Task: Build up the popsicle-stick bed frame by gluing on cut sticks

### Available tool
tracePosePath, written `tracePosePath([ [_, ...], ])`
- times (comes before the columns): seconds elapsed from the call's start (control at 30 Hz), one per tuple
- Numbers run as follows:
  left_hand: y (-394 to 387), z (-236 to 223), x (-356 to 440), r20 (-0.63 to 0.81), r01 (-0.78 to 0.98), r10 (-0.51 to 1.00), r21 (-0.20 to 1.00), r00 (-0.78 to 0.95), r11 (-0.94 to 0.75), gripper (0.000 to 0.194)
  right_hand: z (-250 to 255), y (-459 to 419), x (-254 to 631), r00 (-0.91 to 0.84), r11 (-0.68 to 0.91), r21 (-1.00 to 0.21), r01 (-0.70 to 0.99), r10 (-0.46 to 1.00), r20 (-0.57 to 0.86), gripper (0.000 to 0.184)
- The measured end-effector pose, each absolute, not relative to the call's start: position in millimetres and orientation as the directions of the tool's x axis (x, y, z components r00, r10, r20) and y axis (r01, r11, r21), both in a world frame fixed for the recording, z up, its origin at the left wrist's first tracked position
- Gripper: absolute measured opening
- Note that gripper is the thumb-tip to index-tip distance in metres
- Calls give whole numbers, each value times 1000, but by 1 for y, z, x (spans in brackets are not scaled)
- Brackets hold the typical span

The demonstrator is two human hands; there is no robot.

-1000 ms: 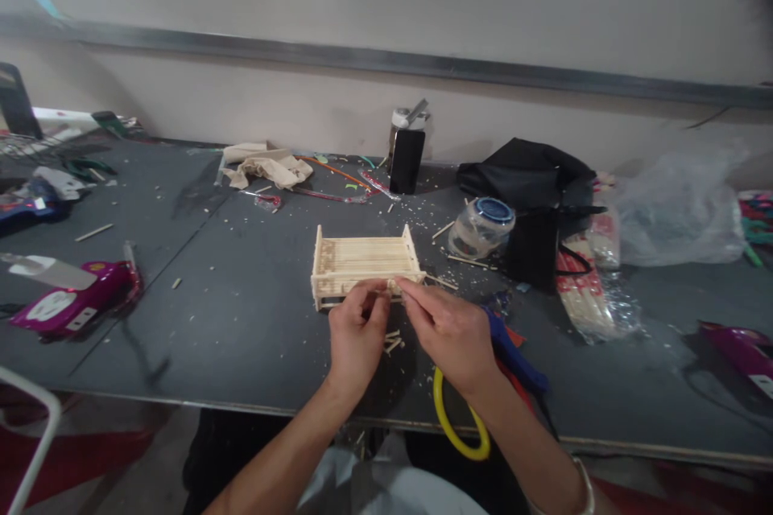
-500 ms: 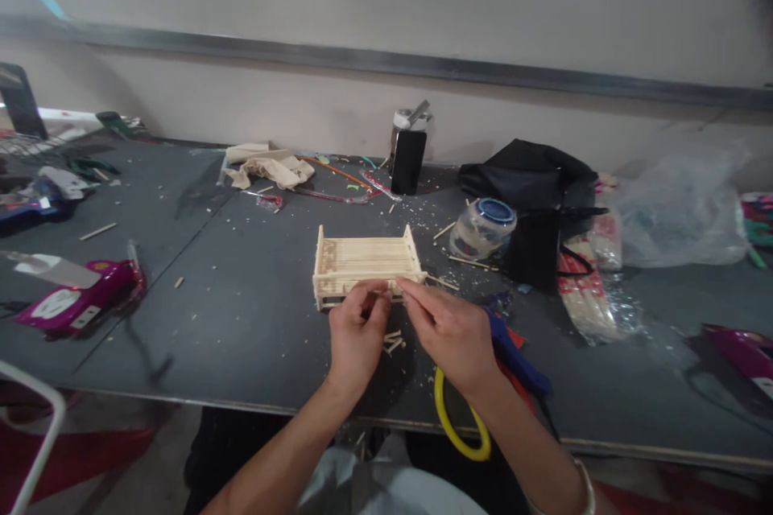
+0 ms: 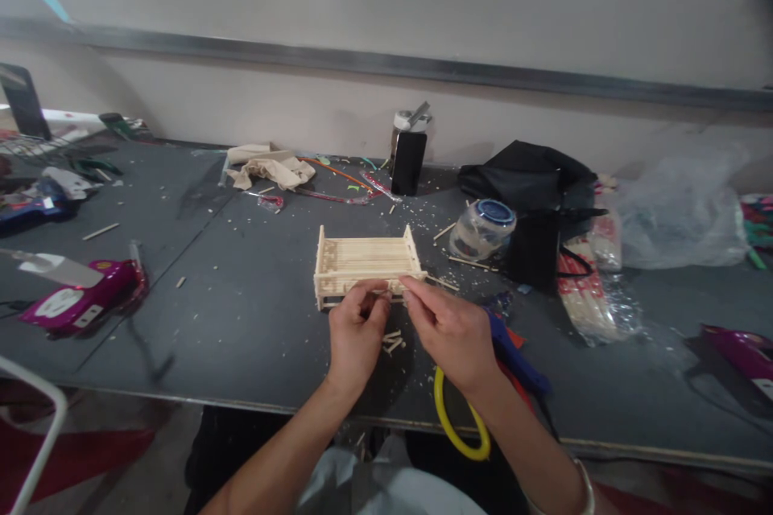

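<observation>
A small model built of pale wooden sticks (image 3: 368, 251), with a slatted bed and raised ends, stands on the dark table. At its front side my left hand (image 3: 361, 330) is closed in a pinch, thumb against fingertips. My right hand (image 3: 454, 330) is also pinched, its fingertips touching or very close to the front rail near the right end. Whatever the fingertips hold is too small and too covered to make out. Several short cut stick pieces (image 3: 394, 340) lie between the hands.
A blue-handled tool (image 3: 518, 358) and a yellow ring (image 3: 444, 410) lie by my right wrist. Behind are a clear jar with a blue lid (image 3: 483, 229), a phone (image 3: 409, 163) and a black bag (image 3: 531, 177). A purple glue gun (image 3: 84, 298) sits at left. Wood scraps litter the table.
Almost nothing differs. The right fingertips have shifted very slightly to the right along the front rail; the left hand and the model stay in place.
</observation>
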State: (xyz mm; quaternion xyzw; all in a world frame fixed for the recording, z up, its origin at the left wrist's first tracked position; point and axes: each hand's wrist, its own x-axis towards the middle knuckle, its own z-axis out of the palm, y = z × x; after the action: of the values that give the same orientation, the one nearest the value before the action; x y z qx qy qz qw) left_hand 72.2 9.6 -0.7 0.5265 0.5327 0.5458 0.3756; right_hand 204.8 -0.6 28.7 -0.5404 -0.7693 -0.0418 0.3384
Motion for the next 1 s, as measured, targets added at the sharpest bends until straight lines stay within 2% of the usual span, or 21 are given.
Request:
tracePosePath([
  [0.3,7,1,72,194,230,968,961,-162,-154,19,34,-2,203,-151,406,-374,834,819,553,25],
  [0.5,-16,10,61,288,389,953,892,-99,-229,20,44,-18,210,-93,389,-446,806,828,553,23],
  [0.6,-33,7,48,312,468,950,843,-23,-265,12,42,-32,217,-82,351,-473,808,862,500,20],
  [0.8,-44,-5,28,380,592,912,703,156,-394,13,27,-46,223,-146,261,-402,878,944,295,16],
  [1.0,-36,-10,29,356,652,908,638,221,-409,15,22,-38,211,-223,285,-317,905,950,217,18],
])
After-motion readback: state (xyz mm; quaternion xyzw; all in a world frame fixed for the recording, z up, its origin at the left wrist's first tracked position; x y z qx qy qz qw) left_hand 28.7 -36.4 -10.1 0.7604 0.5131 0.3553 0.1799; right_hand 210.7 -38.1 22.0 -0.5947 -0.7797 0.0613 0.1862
